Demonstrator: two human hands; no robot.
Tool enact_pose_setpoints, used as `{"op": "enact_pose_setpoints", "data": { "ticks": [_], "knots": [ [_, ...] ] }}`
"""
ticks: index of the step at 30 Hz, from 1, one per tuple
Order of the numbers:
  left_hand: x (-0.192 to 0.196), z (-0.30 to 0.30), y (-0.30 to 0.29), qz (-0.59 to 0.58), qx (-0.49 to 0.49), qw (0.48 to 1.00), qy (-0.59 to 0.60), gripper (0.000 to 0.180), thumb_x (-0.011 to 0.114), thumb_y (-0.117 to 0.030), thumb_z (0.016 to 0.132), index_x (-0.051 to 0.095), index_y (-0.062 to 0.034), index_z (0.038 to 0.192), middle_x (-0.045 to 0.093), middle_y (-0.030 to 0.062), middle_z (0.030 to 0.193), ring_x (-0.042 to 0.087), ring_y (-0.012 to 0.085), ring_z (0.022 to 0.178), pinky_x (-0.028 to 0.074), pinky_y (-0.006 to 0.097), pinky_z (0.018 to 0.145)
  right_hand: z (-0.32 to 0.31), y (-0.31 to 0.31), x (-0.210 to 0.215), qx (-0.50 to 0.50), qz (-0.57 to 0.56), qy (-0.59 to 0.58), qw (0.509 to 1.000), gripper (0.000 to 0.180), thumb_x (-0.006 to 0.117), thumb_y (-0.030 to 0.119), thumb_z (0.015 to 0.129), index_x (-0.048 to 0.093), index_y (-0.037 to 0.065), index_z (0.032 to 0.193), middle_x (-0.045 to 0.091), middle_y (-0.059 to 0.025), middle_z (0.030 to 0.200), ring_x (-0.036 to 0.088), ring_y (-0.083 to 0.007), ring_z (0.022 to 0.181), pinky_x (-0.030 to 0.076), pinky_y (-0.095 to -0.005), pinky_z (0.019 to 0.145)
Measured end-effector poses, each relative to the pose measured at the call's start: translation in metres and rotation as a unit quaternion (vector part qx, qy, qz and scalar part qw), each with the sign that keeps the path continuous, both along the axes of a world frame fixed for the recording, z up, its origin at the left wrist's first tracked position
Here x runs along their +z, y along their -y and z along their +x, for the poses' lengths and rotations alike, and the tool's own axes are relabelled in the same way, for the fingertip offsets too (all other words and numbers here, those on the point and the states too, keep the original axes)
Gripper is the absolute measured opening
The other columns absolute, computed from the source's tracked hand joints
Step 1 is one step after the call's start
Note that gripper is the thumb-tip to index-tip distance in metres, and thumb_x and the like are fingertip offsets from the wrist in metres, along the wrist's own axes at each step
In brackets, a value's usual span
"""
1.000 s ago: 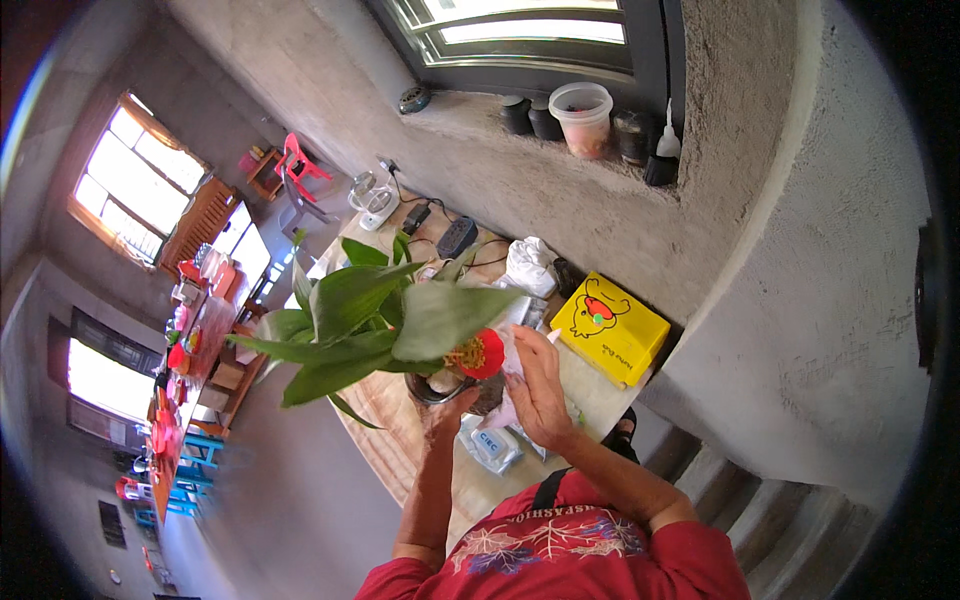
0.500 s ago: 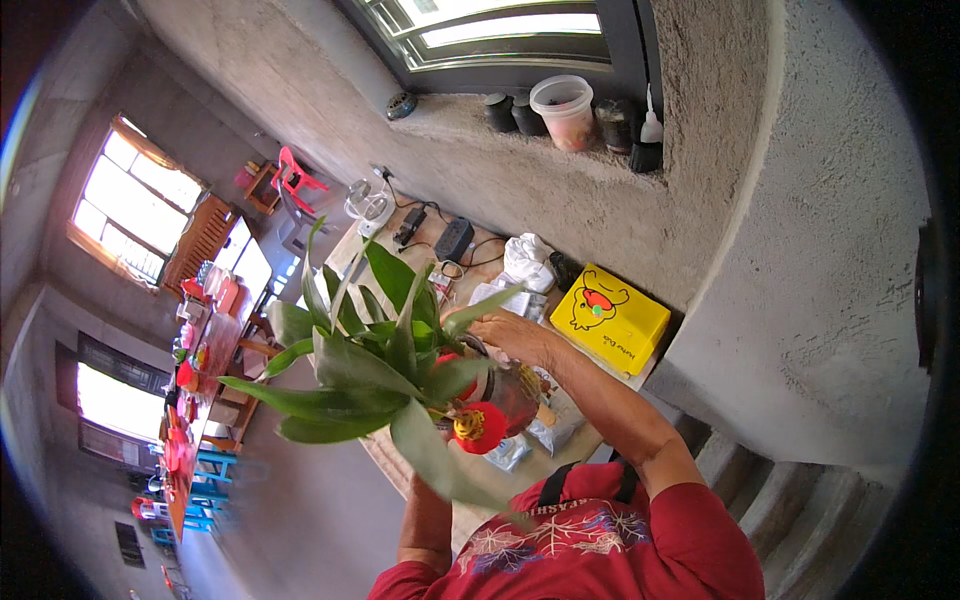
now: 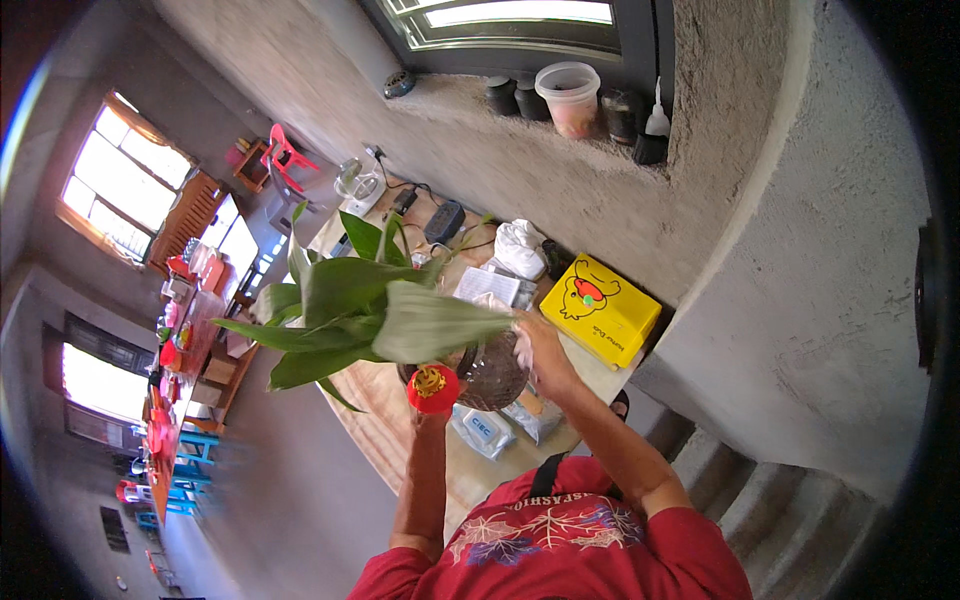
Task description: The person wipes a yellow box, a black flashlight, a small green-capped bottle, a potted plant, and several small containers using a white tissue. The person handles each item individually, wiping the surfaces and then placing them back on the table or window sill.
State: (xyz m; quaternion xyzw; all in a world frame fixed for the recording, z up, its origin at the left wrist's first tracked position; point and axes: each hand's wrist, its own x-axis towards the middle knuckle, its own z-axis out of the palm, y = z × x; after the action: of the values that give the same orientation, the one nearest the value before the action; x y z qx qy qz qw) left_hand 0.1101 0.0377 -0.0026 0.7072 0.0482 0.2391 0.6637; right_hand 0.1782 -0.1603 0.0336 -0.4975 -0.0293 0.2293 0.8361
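Observation:
A leafy green plant (image 3: 340, 300) with long broad leaves stands in a round, dark, shiny vase (image 3: 497, 372) in front of me. Hanging at the vase's left side is a red ornament (image 3: 433, 390) with a gold top. My left hand (image 3: 425, 412) grips the vase low on that side, its fingers mostly hidden by the ornament. My right hand (image 3: 540, 350) is closed against the vase's right side, beside the tip of a large leaf. Whether the vase rests on the table (image 3: 365, 400) or is held above it, I cannot tell.
On the table lie a yellow box (image 3: 602, 312), a white cloth bundle (image 3: 520, 248), a white packet (image 3: 482, 430), and a black adapter (image 3: 445, 222) with cables. Jars and a plastic tub (image 3: 569, 100) line the window sill. Steps (image 3: 720, 500) descend at the right.
The plant and vase have turned, and the red ornament has swung left and up. My right hand has come back from behind the leaves to the vase's right side. My left forearm has risen into view.

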Motion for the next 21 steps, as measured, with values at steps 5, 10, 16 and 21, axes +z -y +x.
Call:
{"op": "enact_pose_setpoints", "data": {
  "ticks": [5,10,16,21],
  "knots": [
    [-0.005,-0.001,0.002,0.022,0.035,0.999,-0.003,0.058,0.072,-0.021,0.071,0.047,-0.0074,0.121,0.055,0.0053,0.114,0.056,0.0191,0.098,0.048,0.033,0.083,-0.008,-0.002,0.024,0.036,0.243,-0.239,0.939,0.034,0.046,0.037,0.090,0.057,0.010,0.108,0.063,-0.0090,0.099,0.062,-0.0210,0.090,0.048,-0.0371,0.081],
    [0.032,0.010,0.022,0.058,0.098,0.993,0.016,0.062,0.077,-0.018,0.067,0.048,-0.0055,0.119,0.057,0.0043,0.110,0.056,0.0159,0.095,0.047,0.030,0.082,-0.032,-0.015,-0.015,0.036,0.252,-0.176,0.951,0.030,0.045,0.031,0.092,0.057,0.004,0.098,0.061,-0.0093,0.089,0.061,-0.0208,0.080,0.050,-0.0332,0.072],
    [0.083,0.017,0.043,-0.090,0.103,0.990,0.048,0.070,0.082,-0.010,0.059,0.047,-0.0028,0.119,0.057,0.0038,0.108,0.055,0.0133,0.094,0.046,0.029,0.082,-0.068,0.026,0.013,0.135,-0.113,0.192,0.966,0.022,0.043,0.018,0.094,0.057,0.001,0.098,0.059,-0.0055,0.084,0.056,-0.0110,0.075,0.046,-0.0247,0.064],
    [0.089,0.007,0.059,-0.118,0.060,0.991,0.028,0.074,0.082,-0.006,0.057,0.045,-0.0037,0.121,0.056,0.0051,0.110,0.055,0.0134,0.096,0.046,0.028,0.085,-0.032,0.030,0.057,-0.036,-0.118,0.183,0.975,0.034,0.044,0.012,0.092,0.046,-0.001,0.123,0.056,-0.0117,0.106,0.055,-0.0180,0.093,0.043,-0.0285,0.084]
  ]
}}
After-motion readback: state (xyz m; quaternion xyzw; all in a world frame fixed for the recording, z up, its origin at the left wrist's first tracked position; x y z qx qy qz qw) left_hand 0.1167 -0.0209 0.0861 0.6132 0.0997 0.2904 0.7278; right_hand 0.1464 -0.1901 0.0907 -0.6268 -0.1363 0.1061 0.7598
